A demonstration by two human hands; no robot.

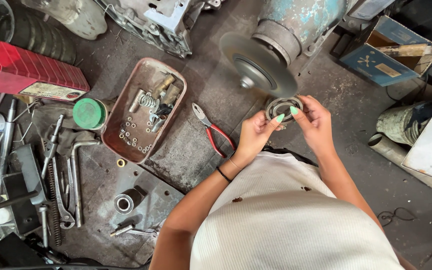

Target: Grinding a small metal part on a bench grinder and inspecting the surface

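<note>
Left hand (253,135) and right hand (316,122) both clamped on metal ring (283,107), just near grinding disc (258,62); risk: fingertips graze disc, ring snatched; red pliers (213,132) left.

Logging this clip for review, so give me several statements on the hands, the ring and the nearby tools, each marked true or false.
1. Both hands hold a metal ring just below the grinding disc. True.
2. The red-handled pliers are in the left hand. False: they lie on the floor, left of that hand.
3. The rusty tray holds a spring and small washers. True.
4. The right hand rests on the green-lidded can. False: it is on the ring, far from the can.
</note>
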